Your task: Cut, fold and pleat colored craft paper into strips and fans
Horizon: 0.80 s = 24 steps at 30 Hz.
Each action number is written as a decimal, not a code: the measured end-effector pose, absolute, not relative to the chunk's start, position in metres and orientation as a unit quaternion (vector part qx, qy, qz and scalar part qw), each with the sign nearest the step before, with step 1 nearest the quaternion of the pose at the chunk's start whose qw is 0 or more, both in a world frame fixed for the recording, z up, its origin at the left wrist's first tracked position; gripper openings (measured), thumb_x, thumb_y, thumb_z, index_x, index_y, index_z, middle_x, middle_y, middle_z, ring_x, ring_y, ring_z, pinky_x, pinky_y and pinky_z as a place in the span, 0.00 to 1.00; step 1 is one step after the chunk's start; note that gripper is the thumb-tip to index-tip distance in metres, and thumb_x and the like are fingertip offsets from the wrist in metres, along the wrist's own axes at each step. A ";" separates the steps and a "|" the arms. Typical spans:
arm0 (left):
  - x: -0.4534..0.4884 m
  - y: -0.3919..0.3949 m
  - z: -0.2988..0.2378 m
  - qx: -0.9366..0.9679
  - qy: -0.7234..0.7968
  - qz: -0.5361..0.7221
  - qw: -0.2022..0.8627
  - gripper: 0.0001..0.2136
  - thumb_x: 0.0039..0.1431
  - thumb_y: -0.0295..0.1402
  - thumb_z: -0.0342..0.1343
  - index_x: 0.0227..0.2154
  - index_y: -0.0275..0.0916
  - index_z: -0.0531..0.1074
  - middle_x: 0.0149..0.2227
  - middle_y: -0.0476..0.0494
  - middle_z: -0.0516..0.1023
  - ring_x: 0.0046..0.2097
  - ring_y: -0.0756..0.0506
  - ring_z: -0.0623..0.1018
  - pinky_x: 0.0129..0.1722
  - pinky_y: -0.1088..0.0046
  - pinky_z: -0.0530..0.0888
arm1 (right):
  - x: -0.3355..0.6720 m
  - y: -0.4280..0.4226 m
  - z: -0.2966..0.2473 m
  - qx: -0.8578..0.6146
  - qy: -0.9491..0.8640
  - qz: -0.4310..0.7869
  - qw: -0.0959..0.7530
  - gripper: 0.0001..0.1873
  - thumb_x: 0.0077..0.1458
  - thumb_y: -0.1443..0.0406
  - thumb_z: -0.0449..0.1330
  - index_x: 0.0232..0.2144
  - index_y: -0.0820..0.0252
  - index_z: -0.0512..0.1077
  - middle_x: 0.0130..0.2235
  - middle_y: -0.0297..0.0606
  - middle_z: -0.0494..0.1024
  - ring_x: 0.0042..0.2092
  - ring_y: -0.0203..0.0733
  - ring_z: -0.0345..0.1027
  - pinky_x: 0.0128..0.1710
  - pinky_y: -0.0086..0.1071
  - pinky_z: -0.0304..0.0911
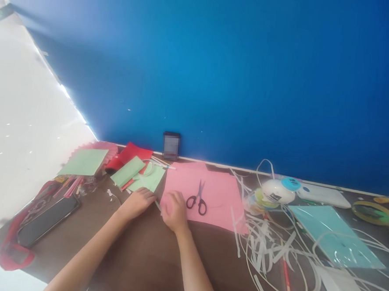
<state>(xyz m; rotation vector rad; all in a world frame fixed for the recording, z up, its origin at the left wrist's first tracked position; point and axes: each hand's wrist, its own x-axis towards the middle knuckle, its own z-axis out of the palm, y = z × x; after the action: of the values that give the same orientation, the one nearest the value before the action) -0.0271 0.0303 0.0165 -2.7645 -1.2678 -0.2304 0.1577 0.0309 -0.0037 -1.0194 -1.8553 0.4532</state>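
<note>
My left hand (pixel 140 202) is closed low over the table, its fingertips on one end of a thin pale paper strip (pixel 158 206). Beside it my right hand (pixel 174 211) has its fingers curled and pinches the other end of the strip. The right hand is over the lower left corner of a pink paper sheet (pixel 218 184). Black-handled scissors (pixel 197 200) lie on that sheet, blades pointing away from me. Folded green paper (pixel 128 171) rests just beyond the left hand. The fingers hide how the strip is gripped.
On the right lie tangled white paper strips (pixel 264 246), a white bottle with a blue cap (pixel 279 190), a blue packet (pixel 337 237) and a tape roll (pixel 371 212). A phone (pixel 49 220) and red ribbon (pixel 15 240) are at left. A blue wall (pixel 218 76) stands behind.
</note>
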 end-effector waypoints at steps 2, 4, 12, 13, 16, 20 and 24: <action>-0.023 0.030 0.019 -0.907 -0.409 -0.087 0.049 0.08 0.57 0.24 0.44 0.34 0.37 0.67 0.29 0.43 0.70 0.33 0.45 0.71 0.36 0.66 0.67 | 0.155 0.030 -0.003 -0.380 -0.801 0.182 0.425 0.12 0.48 0.68 0.55 0.38 0.60 0.68 0.37 0.41 0.71 0.40 0.43 0.63 0.39 0.37 0.60; -0.019 0.030 0.021 -0.907 -0.406 -0.101 0.041 0.08 0.58 0.23 0.43 0.35 0.36 0.66 0.29 0.44 0.70 0.32 0.46 0.70 0.37 0.66 0.67 | 0.154 0.031 -0.006 -0.386 -0.807 0.168 0.414 0.09 0.51 0.68 0.53 0.37 0.59 0.69 0.33 0.39 0.72 0.37 0.42 0.63 0.37 0.36 0.60; -0.024 0.031 0.024 -0.879 -0.462 -0.120 -0.018 0.10 0.60 0.26 0.41 0.37 0.38 0.67 0.31 0.44 0.70 0.33 0.47 0.71 0.33 0.72 0.67 | 0.158 0.041 -0.016 -0.423 -0.732 0.206 0.493 0.09 0.55 0.68 0.51 0.29 0.58 0.71 0.28 0.36 0.74 0.33 0.40 0.64 0.34 0.34 0.60; -0.026 0.031 0.024 -0.873 -0.469 -0.128 -0.029 0.10 0.61 0.27 0.40 0.36 0.38 0.68 0.30 0.45 0.70 0.33 0.48 0.71 0.32 0.73 0.67 | 0.159 0.040 -0.015 -0.432 -0.714 0.221 0.505 0.08 0.54 0.67 0.53 0.27 0.58 0.71 0.27 0.36 0.73 0.32 0.39 0.64 0.33 0.34 0.60; -0.028 0.029 0.025 -0.867 -0.479 -0.132 -0.038 0.12 0.61 0.29 0.39 0.33 0.38 0.69 0.29 0.45 0.70 0.31 0.48 0.70 0.31 0.73 0.66 | 0.159 0.040 -0.013 -0.470 -0.665 0.233 0.532 0.08 0.51 0.64 0.57 0.22 0.58 0.69 0.24 0.34 0.72 0.30 0.38 0.64 0.32 0.33 0.60; -0.027 0.025 0.033 -0.861 -0.488 -0.126 -0.069 0.13 0.60 0.29 0.39 0.30 0.38 0.70 0.27 0.45 0.71 0.30 0.48 0.70 0.31 0.73 0.66 | 0.158 0.040 -0.012 -0.473 -0.667 0.227 0.530 0.09 0.51 0.64 0.56 0.21 0.59 0.69 0.23 0.33 0.72 0.30 0.38 0.63 0.32 0.32 0.58; -0.034 0.022 0.042 -0.812 -0.532 -0.143 -0.196 0.14 0.59 0.35 0.41 0.28 0.38 0.70 0.27 0.46 0.72 0.29 0.48 0.71 0.29 0.74 0.65 | 0.160 0.040 -0.013 -0.480 -0.672 0.222 0.519 0.09 0.54 0.65 0.53 0.23 0.59 0.69 0.24 0.33 0.71 0.30 0.38 0.62 0.31 0.31 0.57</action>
<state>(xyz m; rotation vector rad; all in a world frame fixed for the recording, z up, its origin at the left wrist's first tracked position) -0.0335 0.0217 0.0416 -2.9259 -1.9164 -0.5143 0.1595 0.0401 -0.0133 -1.1522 -1.6112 0.5323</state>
